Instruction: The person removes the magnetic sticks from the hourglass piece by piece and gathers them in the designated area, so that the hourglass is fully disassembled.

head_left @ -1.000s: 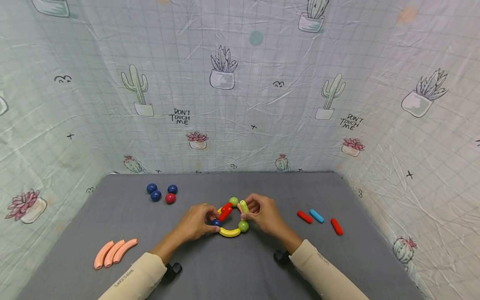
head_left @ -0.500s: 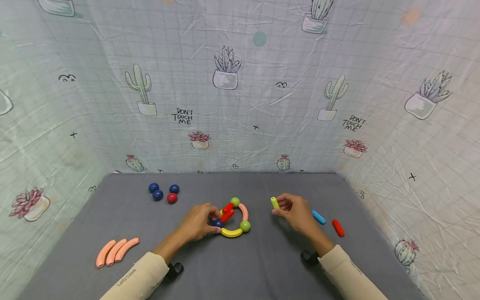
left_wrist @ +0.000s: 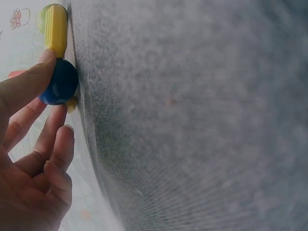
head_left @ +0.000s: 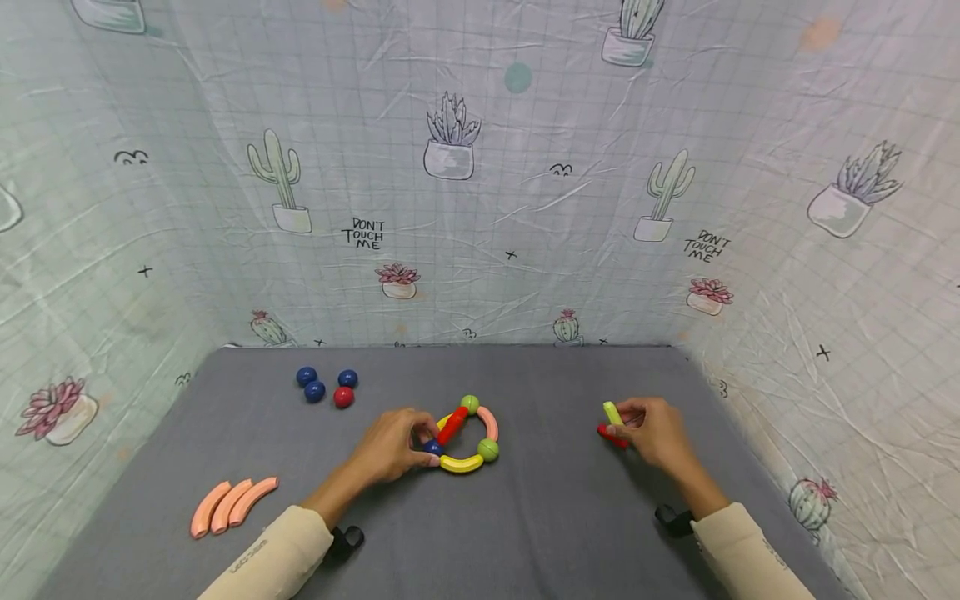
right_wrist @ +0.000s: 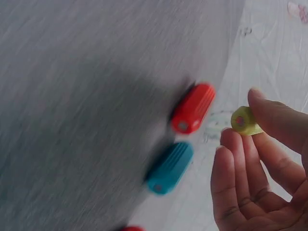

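My left hand (head_left: 395,443) pinches a blue ball (left_wrist: 62,83) between thumb and fingers, at the left corner of a ring of balls and magnetic sticks on the table. A yellow curved stick (head_left: 461,464) runs from it to a green ball (head_left: 488,450). A pink curved stick (head_left: 488,423) leads on to another green ball (head_left: 469,404). Red stick material (head_left: 452,426) slants over the ring's left side, partly covering a second yellow stick (head_left: 442,422). At the right, my right hand (head_left: 654,431) pinches a yellow-green stick (right_wrist: 244,121) above a red stick (right_wrist: 193,108).
Beside that red stick lies a blue stick (right_wrist: 171,168); another red stick (right_wrist: 132,229) shows at the frame edge. Several blue balls (head_left: 314,392) and a red ball (head_left: 343,397) sit back left. Three pink curved sticks (head_left: 232,507) lie front left. A patterned cloth (head_left: 480,208) surrounds the table.
My right hand has carried the yellow-green stick from the ring rightward to the loose sticks. The red part, earlier seen as two pieces, now looks like one line. My left hand stays at the ball.
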### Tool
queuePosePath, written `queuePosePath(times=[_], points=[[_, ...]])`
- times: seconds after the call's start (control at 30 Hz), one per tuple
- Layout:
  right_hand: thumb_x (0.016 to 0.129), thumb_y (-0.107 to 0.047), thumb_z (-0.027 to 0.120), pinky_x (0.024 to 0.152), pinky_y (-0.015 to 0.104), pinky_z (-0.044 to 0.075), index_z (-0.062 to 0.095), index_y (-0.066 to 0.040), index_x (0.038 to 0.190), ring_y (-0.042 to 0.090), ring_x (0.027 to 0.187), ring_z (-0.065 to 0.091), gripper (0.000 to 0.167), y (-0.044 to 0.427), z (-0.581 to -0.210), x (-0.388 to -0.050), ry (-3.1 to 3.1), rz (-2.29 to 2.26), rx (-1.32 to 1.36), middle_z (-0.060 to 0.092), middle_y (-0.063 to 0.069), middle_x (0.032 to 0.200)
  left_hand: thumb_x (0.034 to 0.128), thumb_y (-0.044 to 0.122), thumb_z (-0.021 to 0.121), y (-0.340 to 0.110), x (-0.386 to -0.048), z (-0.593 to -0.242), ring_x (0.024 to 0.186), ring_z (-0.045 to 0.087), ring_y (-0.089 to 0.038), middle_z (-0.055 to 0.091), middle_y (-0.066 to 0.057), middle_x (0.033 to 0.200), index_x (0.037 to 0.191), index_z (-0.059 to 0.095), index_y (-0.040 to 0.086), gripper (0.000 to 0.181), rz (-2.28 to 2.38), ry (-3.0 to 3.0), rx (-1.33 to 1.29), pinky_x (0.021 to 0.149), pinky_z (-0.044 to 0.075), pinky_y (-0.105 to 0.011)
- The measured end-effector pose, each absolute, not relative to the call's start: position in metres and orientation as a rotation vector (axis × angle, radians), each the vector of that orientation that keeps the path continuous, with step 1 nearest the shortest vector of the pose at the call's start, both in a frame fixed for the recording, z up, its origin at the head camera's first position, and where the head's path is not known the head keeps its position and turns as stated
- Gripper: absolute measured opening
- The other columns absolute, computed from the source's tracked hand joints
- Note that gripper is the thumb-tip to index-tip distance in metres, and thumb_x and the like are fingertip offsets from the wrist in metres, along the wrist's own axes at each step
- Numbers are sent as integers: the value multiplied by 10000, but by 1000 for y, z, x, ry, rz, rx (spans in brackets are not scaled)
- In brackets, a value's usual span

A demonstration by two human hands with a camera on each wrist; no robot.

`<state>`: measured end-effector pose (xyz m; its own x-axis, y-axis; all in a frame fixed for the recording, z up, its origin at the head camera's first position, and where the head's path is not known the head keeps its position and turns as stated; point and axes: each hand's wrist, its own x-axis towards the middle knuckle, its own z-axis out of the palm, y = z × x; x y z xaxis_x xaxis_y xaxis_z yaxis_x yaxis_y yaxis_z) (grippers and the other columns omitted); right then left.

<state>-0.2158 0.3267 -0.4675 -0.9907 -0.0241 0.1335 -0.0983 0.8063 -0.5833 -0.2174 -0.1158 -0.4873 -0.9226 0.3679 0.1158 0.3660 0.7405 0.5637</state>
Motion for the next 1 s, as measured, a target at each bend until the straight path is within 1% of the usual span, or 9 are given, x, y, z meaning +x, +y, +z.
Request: queuePosePath(times=[0.2,0.43,0.53,0.63,0.73,0.93,1.0], points=[[827,-166,922,721,401,566,796,-51,1089,210,828,721,313,342,-469,-210,-2908,832,77,790,67,925,768,283,975,-118,-218,-487,712,533,-74,675,50,869,957,738,223,309,963,2916,616,651,442,-237],[827,-188,918,716,412,542,800,-59,1058,217,818,701,290,348,-472,-210,-2943,784,29,778,46,897,770,299,974,-118,-219,-488,713,533,-80,675,53,869,961,736,225,314,952,2909,611,651,441,-241],[833,-188,911,733,422,553,797,-54,1059,231,825,719,287,342,-471,-209,-2882,761,49,787,65,912,770,297,974,-118,-219,-488,717,532,-81,672,55,870,963,734,225,317,944,2908,603,655,439,-240],[845,-165,903,752,427,583,792,-50,1081,249,848,738,285,326,-468,-209,-2776,783,111,790,98,955,767,294,976,-117,-218,-488,714,532,-76,670,65,868,961,733,231,317,937,2913,599,654,439,-239],[838,-147,915,784,426,615,795,-72,1086,242,862,752,286,304,-465,-212,-2680,843,211,792,95,971,771,302,973,-117,-218,-487,714,532,-68,666,81,866,961,732,244,313,930,2918,598,656,442,-235],[833,-173,924,802,322,616,792,-152,1103,151,877,725,301,247,-464,-213,-2664,1040,375,776,29,990,769,306,974,-117,-218,-488,718,538,-65,673,77,867,966,737,235,316,939,2917,609,660,451,-234],[832,-177,924,812,303,609,789,-175,1109,122,883,714,308,226,-463,-212,-2680,1113,423,775,27,1007,768,305,975,-117,-218,-488,717,537,-67,675,74,865,965,738,229,317,945,2915,617,656,448,-234]])
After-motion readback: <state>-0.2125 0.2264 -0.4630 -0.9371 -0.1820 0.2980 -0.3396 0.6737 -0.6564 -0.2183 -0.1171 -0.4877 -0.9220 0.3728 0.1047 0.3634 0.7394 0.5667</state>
